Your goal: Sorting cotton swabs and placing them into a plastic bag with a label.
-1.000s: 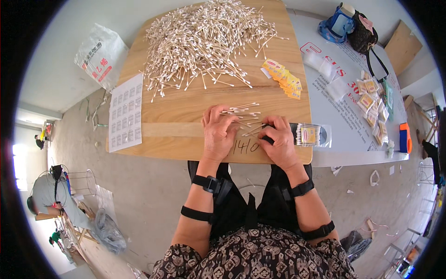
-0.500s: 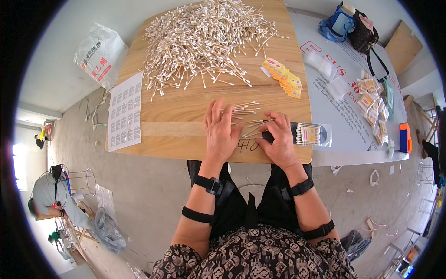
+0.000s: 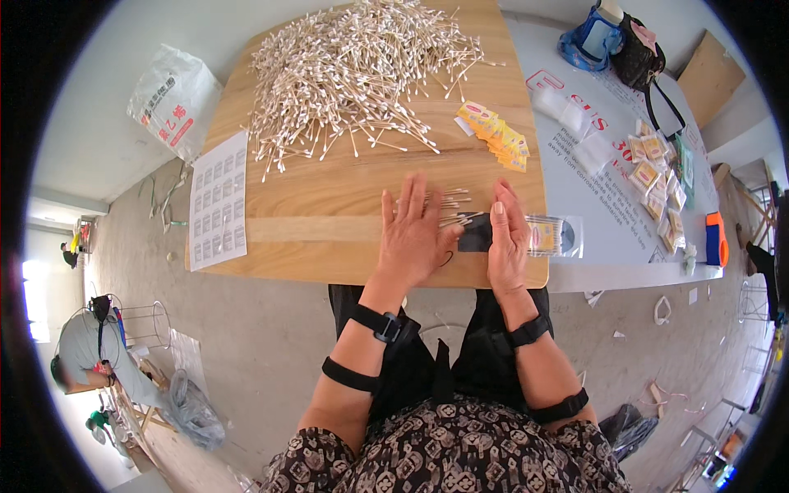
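Note:
My left hand (image 3: 417,234) lies palm down at the table's near edge, fingers stretched and a little apart. Against its fingertips and thumb is a small bunch of cotton swabs (image 3: 454,200), partly covered by the hand. My right hand (image 3: 509,238) stands on its side with fingers straight, facing the ends of those swabs. Between the hands a flat black piece (image 3: 475,237) rests on the wood. Just right of my right hand, a clear plastic bag (image 3: 573,237) holds a row of swabs and a yellow card (image 3: 546,237); its end overhangs the table's right edge.
A big heap of cotton swabs (image 3: 353,74) covers the far part of the wooden table (image 3: 329,189). Yellow cards (image 3: 497,138) lie fanned at right, a printed sheet (image 3: 219,201) at left. The grey side surface holds filled packets (image 3: 655,185), bags (image 3: 604,39) and an orange-blue tape dispenser (image 3: 717,242).
My left hand has shifted right, onto the loose swabs. My right hand has unbent from a curled grip at the black piece and turned upright, fingers straight. The loose swabs sit closer together.

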`<state>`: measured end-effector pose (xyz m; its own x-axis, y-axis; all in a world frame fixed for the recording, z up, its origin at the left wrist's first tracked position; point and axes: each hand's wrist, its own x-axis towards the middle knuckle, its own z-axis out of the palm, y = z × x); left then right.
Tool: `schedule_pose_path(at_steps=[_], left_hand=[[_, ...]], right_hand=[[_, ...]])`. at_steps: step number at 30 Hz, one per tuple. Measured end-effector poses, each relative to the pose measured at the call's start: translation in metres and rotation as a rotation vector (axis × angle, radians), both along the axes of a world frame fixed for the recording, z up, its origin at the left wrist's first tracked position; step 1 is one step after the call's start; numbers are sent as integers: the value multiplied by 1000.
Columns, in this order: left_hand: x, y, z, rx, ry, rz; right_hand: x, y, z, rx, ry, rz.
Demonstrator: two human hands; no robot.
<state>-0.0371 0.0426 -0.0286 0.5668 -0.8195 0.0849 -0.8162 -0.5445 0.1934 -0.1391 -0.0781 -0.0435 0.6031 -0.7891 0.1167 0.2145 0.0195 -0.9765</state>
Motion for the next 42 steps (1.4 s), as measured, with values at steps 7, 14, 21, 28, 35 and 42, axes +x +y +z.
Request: schedule_pose_path(at_steps=[7, 14, 21, 28, 35, 42], left_hand=[[8, -4, -4, -856, 475, 429], [-16, -34, -9, -991, 748, 413], [-5, -17, -12, -890, 624, 200], [9, -10, 16, -313, 264, -143], [4, -10, -5, -624, 392, -22], [-30, -40, -22, -1263, 883, 365]], right_hand=[[21, -24, -4, 140, -44, -31], [35, -5, -10, 151, -3, 54], [19, -11, -3, 340, -96, 72], [18, -23, 5, 328, -112, 79], [17, -20, -1, 322, -136, 81], [29, -26, 5, 242, -71, 219]])
